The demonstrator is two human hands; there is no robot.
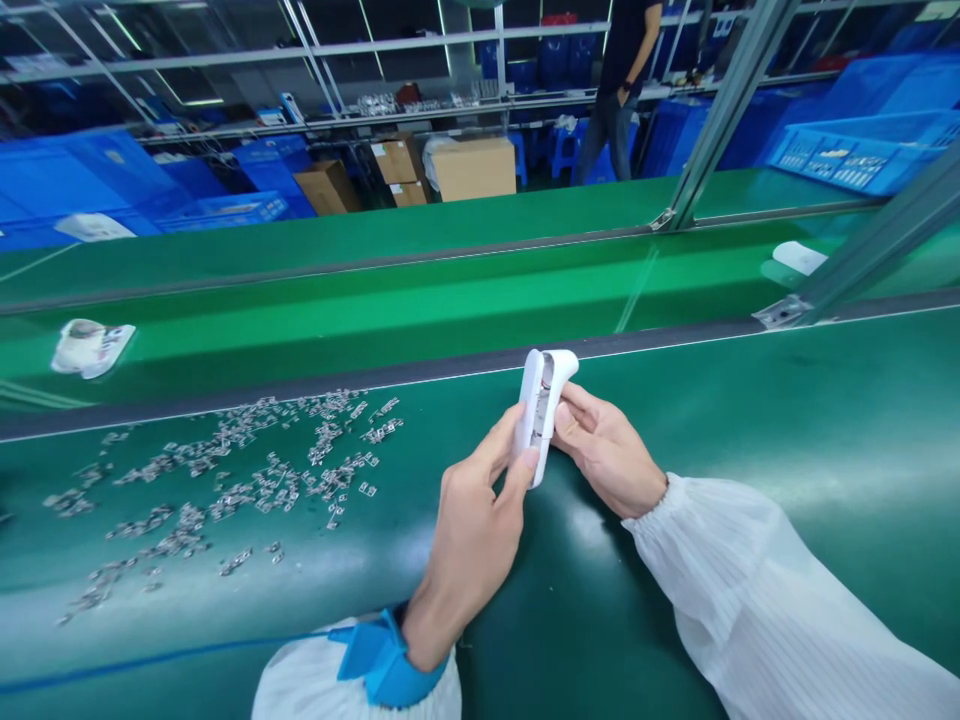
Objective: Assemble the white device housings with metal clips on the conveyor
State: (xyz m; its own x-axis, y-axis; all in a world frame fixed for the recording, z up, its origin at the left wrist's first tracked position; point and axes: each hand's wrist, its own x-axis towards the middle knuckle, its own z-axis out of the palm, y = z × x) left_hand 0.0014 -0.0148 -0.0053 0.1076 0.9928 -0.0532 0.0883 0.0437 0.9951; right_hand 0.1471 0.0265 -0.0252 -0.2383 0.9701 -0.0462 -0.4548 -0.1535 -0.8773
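A white plastic handheld housing (559, 368), shaped like an infrared thermometer, is held upright and slightly tilted between my two hands. Along its side a gap shows greyish inner parts between the flared body and a long white cover (529, 388). My left hand (476, 525) pinches the cover and the lower end with thumb and fingers. On the other side, my right hand (609, 445) grips the body, its fingertips partly hidden behind it. A blue wrist strap (394, 665) with a cord circles my left wrist.
Many small metal pieces (262, 485) lie scattered on the green bench (847, 440) at left. Beyond a dark ledge runs a green conveyor belt (420, 305) carrying white parts (90, 347). Metal posts (862, 250) rise at right. A person (622, 85) stands behind, near cardboard boxes (474, 170).
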